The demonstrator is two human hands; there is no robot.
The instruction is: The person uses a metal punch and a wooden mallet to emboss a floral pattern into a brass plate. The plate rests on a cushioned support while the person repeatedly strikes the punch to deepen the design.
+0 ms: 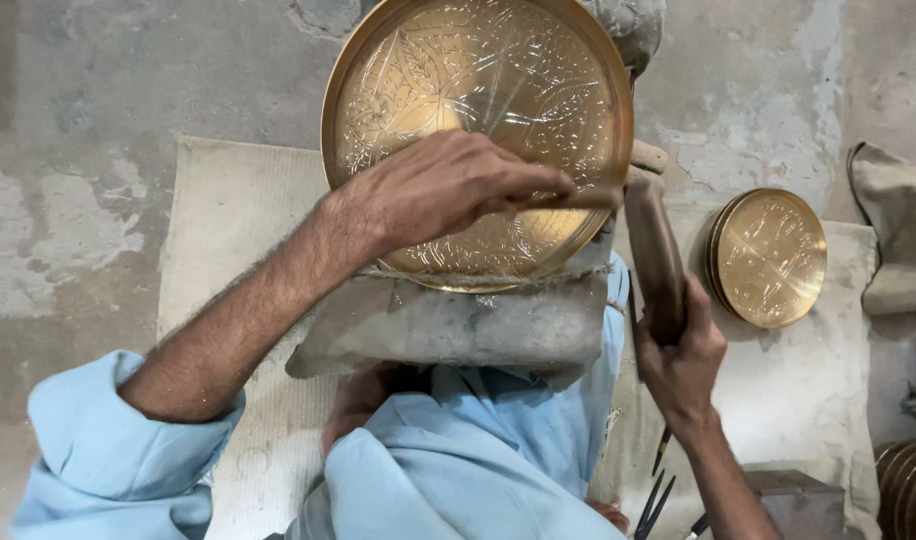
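metal-engraving workshop | engraved brass trays (768, 257) stacked | bare concrete floor (68, 120) | chisels (656, 495)

The left hand (448, 190) hides the tool it grips and part of the engraved brass tray (478, 100), whose top rim runs off the picture.

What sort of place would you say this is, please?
Probably a metal-engraving workshop on a concrete floor: the left hand sets a chisel on an engraved brass plate, the right hand grips a mallet, and finished plates are stacked nearby.
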